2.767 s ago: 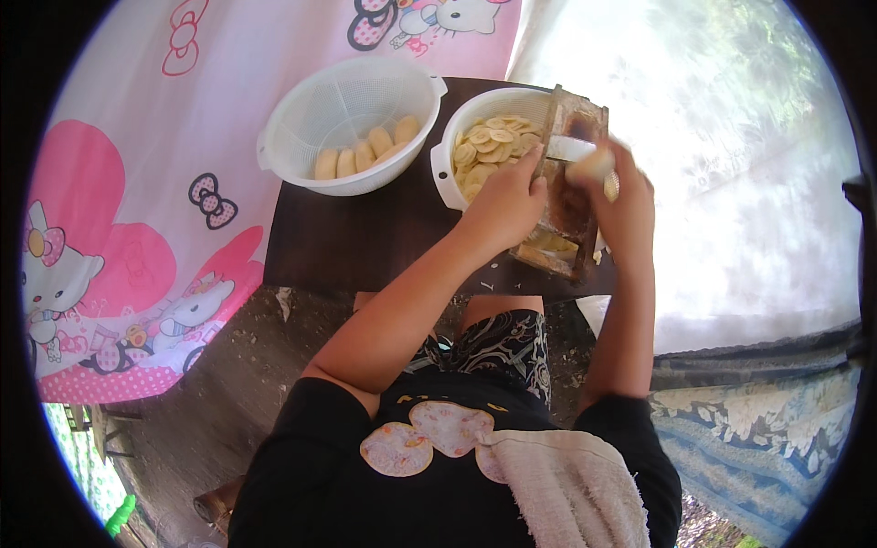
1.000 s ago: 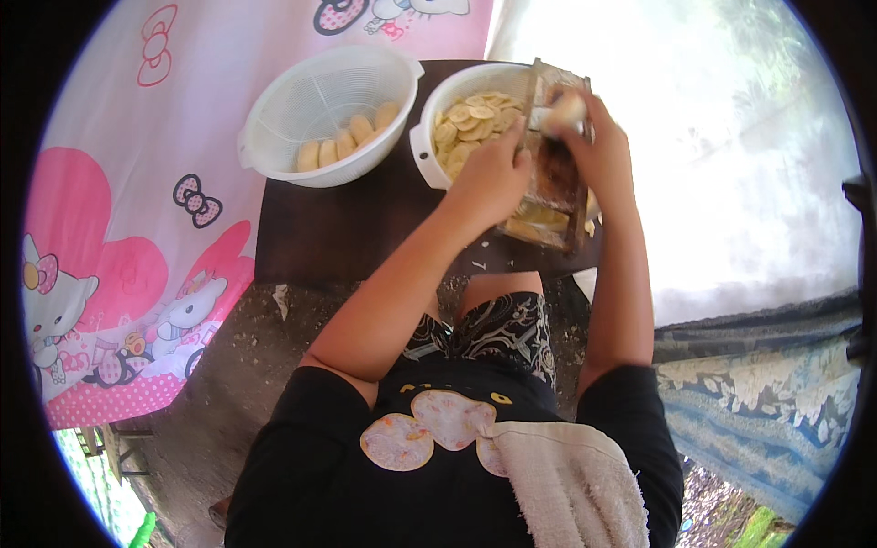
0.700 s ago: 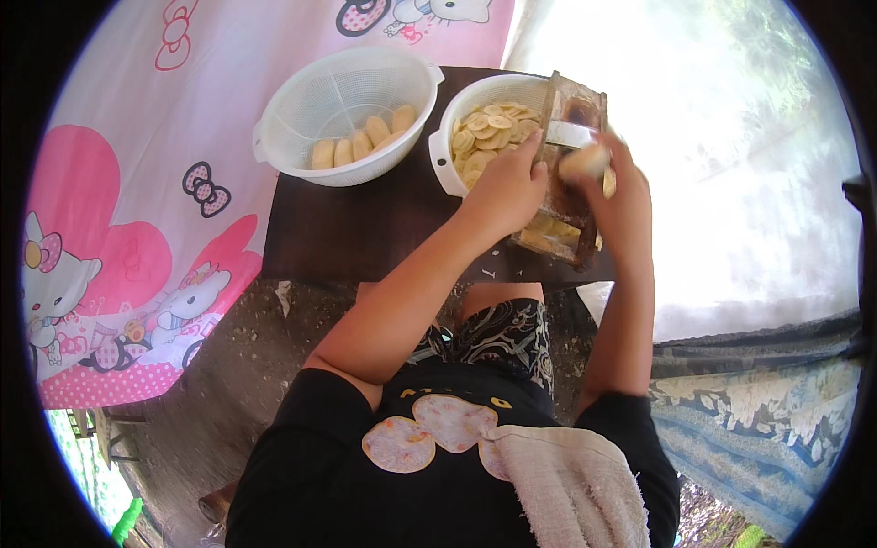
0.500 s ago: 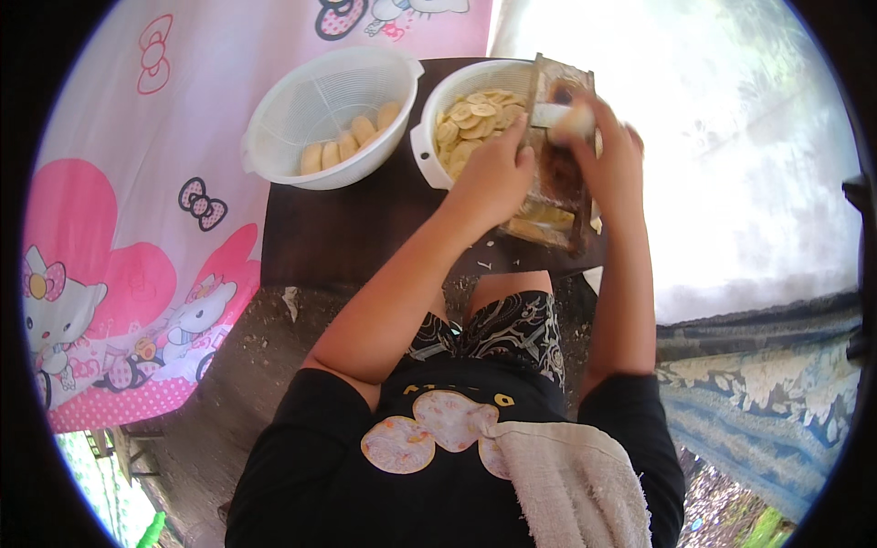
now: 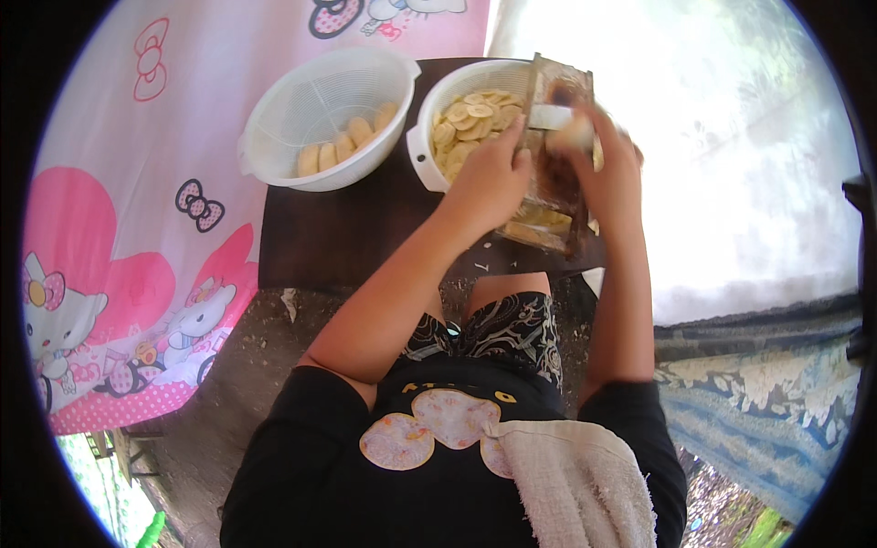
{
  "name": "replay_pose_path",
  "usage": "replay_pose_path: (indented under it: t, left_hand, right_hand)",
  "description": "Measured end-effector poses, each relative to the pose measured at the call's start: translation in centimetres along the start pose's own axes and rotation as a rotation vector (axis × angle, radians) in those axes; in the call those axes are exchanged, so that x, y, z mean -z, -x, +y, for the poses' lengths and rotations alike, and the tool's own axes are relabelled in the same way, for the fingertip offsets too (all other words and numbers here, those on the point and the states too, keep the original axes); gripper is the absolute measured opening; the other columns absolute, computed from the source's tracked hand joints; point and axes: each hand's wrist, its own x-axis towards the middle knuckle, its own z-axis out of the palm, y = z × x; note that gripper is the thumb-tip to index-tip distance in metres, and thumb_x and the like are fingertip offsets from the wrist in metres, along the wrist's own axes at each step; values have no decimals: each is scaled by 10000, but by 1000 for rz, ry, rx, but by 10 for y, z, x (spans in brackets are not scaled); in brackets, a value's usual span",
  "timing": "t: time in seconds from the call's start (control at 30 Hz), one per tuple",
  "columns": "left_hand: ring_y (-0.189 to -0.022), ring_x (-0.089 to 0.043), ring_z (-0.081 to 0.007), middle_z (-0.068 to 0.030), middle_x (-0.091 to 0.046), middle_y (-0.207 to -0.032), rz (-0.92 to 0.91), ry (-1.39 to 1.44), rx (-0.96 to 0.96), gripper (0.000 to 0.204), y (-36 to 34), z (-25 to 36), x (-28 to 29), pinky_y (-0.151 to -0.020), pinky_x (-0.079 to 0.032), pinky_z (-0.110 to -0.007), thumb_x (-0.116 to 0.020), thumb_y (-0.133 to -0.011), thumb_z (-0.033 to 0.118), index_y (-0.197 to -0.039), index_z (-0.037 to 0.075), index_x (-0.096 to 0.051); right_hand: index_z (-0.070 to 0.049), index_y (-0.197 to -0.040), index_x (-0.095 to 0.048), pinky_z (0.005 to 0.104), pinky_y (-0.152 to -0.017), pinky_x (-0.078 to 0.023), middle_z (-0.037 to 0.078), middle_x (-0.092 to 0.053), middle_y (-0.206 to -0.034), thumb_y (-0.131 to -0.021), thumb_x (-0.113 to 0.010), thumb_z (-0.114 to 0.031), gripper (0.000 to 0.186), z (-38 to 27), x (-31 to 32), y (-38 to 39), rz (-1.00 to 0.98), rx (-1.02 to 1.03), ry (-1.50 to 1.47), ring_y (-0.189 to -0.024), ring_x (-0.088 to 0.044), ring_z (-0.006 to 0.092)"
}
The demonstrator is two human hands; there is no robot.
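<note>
A wooden slicer (image 5: pixel 555 183) with a pale blade (image 5: pixel 550 116) across it is propped slanting over the right-hand white colander (image 5: pixel 419 153). My left hand (image 5: pixel 489 183) is closed around the slicer's left edge, thumb on top. With its fingers curled, my right hand (image 5: pixel 612 163) grips a pale peeled banana (image 5: pixel 572 137) against the slicer just below the blade; motion blurs both, and the fingers cover part of the banana. Thin round banana slices (image 5: pixel 470 119) fill the part of the colander that shows to the left of the slicer.
Another white colander (image 5: pixel 315 87), with several peeled bananas (image 5: pixel 343 148), stands on the left of the dark table (image 5: pixel 320 237). Pink patterned cloth (image 5: pixel 119 219) hangs at left, whitish sheeting (image 5: pixel 731 183) at right. A towel (image 5: pixel 585 484) lies over my shirt.
My right hand and the banana stay at nearly the same spot on the slicer, still blurred. The view has shifted very slightly; the colanders and my left hand look unchanged.
</note>
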Motion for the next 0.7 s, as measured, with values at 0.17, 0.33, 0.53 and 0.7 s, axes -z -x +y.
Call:
replay_pose_path:
  t: [0.17, 0.33, 0.53, 0.7]
  left_hand:
    - [-1019, -618, -395, -286, -627, -1089, -35, -35, 66, 517, -1, 9, 3, -911, -457, -408, -527, -939, 224, -1415, 44, -437]
    - [-1112, -585, -404, -311, -591, -1167, 13, 1, 3, 506, -4, 8, 1, -964, -436, -413, -517, -936, 197, -1405, 24, -441]
    - [-1037, -618, -381, -295, -620, -1115, -30, -13, 54, 507, -6, 0, 2, -928, -449, -385, -526, -931, 191, -1407, 35, -445]
    - [-1060, -617, -375, -296, -612, -1145, -13, -27, 39, 507, -6, 10, 1, -936, -449, -386, -533, -938, 213, -1406, 38, -447]
  right_hand:
    - [-104, -1228, -585, 414, -913, -452, 160, -679, -1021, -835, -670, -296, 445, 35, -16, -72, -113, -73, 27, -971, -638, 347]
    - [-89, -1217, -600, 420, -993, -403, 134, -672, -1119, -787, -697, -88, 441, 6, 19, 13, -107, 36, -144, -1049, -612, 317]
    - [-63, -1232, -594, 418, -924, -471, 175, -674, -1111, -788, -713, -116, 463, 18, -7, -17, -38, 133, -154, -1031, -626, 360]
    - [-105, -1238, -584, 409, -861, -486, 180, -680, -970, -849, -659, -266, 428, 46, -20, -72, -90, -18, -6, -935, -642, 353]
